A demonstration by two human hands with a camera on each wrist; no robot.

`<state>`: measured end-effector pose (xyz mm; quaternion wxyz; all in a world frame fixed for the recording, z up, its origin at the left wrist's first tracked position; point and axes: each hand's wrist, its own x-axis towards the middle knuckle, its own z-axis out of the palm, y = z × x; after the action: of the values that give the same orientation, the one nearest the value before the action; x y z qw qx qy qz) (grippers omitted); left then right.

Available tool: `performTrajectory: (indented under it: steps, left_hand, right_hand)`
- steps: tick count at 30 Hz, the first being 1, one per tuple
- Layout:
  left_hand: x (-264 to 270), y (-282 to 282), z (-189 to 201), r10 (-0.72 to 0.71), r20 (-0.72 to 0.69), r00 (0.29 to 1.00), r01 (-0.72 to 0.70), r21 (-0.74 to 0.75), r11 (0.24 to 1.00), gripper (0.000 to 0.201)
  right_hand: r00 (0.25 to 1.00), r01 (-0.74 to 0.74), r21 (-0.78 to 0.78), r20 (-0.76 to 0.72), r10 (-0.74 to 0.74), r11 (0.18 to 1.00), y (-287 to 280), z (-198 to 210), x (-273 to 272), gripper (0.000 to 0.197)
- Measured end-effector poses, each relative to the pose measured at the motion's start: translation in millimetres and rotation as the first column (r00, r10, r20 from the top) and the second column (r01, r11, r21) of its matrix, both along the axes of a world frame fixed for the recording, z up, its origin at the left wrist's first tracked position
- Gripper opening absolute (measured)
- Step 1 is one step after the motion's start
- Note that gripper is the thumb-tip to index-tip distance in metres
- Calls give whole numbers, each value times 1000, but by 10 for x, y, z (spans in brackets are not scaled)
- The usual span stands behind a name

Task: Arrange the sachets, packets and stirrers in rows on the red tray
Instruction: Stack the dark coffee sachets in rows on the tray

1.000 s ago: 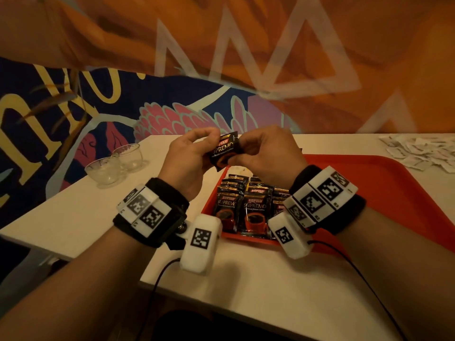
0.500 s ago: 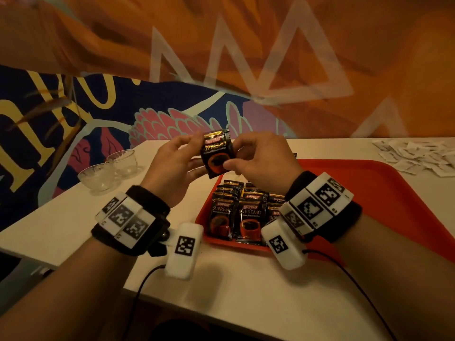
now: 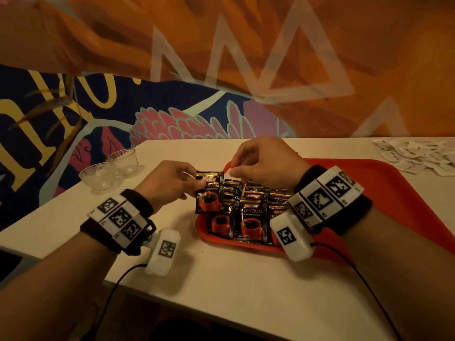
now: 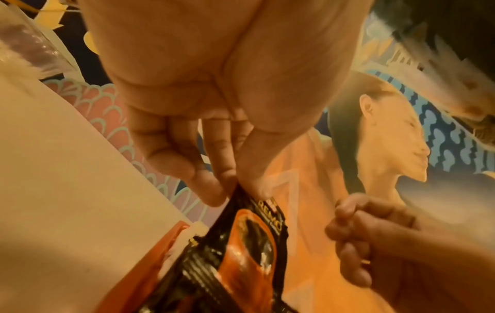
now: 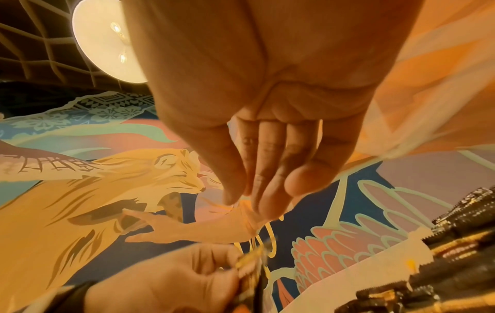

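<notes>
Head view shows the left hand (image 3: 170, 183) pinching the top edge of a glossy black sachet (image 3: 208, 193) upright over the red tray's (image 3: 394, 190) near-left corner, beside flat overlapping sachets (image 3: 251, 217), while the right hand (image 3: 266, 163) hovers just right, fingers loose, holding nothing.

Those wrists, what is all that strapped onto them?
Both forearms are bare, with no sleeves. Each wrist wears a black fabric band carrying a row of white blocks printed with black square code markings. A rounded white box with one more such marking hangs under each wrist, and a thin black cable trails from it towards the person.
</notes>
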<state>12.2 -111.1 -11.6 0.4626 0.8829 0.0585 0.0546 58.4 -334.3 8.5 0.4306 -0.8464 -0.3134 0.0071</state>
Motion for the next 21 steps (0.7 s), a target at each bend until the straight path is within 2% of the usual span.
performTrajectory:
  steps: [4,12,21]
  left_hand:
    - [43,14,-123,-44,-101,994,50,60,997,15]
    - [94,-10,-253,-78,-166,983,108,178,978,16]
    - [93,-138,-260,-49,-149,988,68,121,990,21]
  right_hand:
    - [1000,4,3,4,-4,1000,-47,42,20,8]
    - [1000,10,-2,8,-10,1000,-67,31,34,11]
    - [1000,29,2,4,-29,1000,-78,46,31,12]
